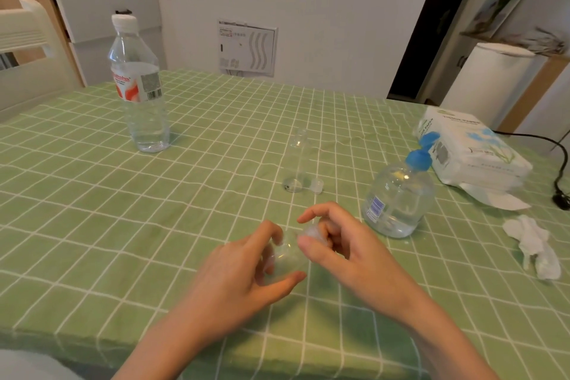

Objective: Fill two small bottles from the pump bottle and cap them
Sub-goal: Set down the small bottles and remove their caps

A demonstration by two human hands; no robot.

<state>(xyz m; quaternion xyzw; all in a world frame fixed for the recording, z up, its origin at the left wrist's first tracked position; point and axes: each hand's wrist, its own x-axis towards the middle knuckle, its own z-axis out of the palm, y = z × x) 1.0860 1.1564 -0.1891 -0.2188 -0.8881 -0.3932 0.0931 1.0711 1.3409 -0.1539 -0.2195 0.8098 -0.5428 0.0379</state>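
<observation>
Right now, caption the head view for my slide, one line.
The left hand holds a small bottle while the right hand pinches its cap; second bottle stands uncapped.

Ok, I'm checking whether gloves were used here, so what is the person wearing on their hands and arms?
Nothing that shows. The left hand and right hand are bare: no gloves, rings, watch or bracelet in view. The left forearm and right forearm are bare to the picture's lower edge, no sleeves visible.
</observation>
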